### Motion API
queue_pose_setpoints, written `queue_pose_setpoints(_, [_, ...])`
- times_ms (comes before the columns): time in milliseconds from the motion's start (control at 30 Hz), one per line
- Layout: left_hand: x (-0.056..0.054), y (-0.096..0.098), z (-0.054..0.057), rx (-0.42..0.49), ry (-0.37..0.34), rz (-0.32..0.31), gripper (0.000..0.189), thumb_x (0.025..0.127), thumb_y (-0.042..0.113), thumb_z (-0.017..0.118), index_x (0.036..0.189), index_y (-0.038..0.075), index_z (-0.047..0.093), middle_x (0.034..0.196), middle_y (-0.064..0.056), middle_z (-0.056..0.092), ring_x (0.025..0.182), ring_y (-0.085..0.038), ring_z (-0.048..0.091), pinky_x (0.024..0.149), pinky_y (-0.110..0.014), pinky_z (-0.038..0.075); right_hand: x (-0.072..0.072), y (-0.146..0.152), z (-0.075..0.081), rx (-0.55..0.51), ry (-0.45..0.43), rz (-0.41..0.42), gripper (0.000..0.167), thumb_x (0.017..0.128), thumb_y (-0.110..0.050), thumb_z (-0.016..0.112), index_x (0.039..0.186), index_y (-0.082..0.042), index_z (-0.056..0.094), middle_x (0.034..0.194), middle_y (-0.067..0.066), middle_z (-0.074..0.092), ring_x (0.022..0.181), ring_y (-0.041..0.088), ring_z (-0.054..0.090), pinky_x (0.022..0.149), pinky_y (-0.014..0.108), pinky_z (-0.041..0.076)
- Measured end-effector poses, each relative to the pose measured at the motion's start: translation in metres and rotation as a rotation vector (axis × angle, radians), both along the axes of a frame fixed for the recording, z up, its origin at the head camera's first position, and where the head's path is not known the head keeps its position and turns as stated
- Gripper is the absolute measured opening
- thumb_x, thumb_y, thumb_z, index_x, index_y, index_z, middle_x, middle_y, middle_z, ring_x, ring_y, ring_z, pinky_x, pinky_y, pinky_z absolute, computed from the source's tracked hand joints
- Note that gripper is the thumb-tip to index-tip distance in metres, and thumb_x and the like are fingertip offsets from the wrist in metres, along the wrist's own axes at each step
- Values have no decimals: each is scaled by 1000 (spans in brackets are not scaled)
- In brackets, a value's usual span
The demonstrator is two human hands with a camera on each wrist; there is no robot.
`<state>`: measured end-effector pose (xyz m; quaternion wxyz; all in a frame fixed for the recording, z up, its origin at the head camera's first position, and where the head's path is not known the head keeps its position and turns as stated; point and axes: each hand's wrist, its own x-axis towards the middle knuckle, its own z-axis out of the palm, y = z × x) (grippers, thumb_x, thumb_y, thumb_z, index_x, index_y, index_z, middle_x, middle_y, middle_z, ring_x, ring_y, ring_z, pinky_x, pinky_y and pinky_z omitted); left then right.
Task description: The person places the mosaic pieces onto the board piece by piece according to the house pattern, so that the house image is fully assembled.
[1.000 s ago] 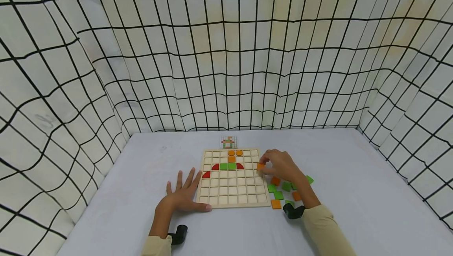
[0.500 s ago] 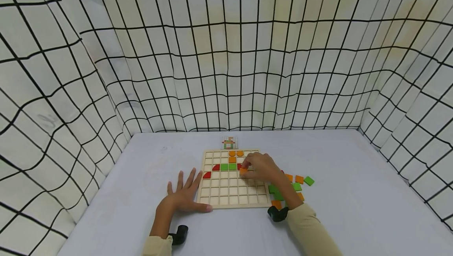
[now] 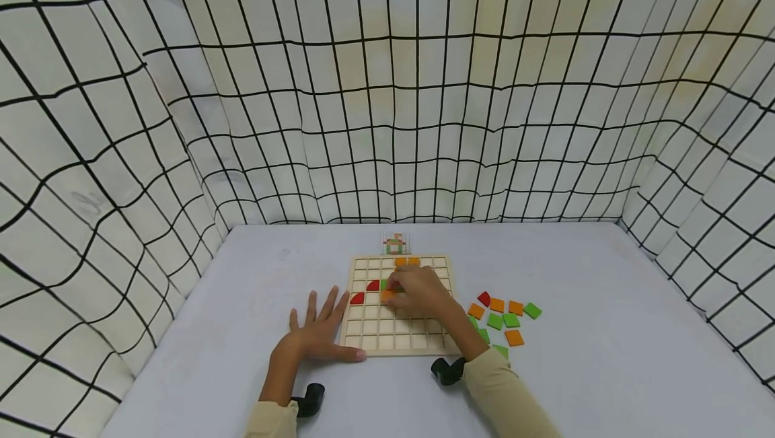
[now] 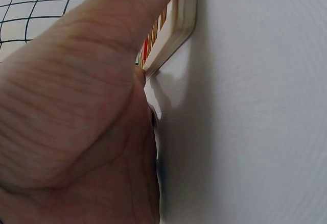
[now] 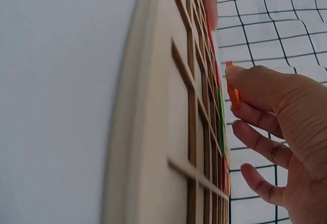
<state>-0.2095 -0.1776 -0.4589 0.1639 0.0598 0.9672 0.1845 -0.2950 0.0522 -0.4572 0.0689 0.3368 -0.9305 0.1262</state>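
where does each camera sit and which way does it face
Head: on the head, facing forward and down at the board, loose tiles and netted wall; left hand, right hand, sleeves show.
Left wrist: on that wrist, facing along the left hand, close up, to the board's edge and table.
Right wrist: on that wrist, facing across the board to the right hand pinching an orange tile; skin at top, probably the left hand.
Shared: head and right wrist both show that orange tile.

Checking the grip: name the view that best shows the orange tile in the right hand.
The right wrist view: the orange tile appears close up, nearly edge-on, pinched in the right hand. The head view shows it small, partly covered by the hand; the left wrist view doesn't show it.
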Motion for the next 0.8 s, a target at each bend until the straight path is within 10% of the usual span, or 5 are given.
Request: queue_pose_setpoints(800, [3,2,6,-1,9,-10,124,66,71,75,158,15,13,166,-14,-1,147,-50,-12,107,-78,-4,8,-36,-5,73,36,-79,24,87,-43,72,102,-24,75,108,-7,69,100,14,62,89,44,52])
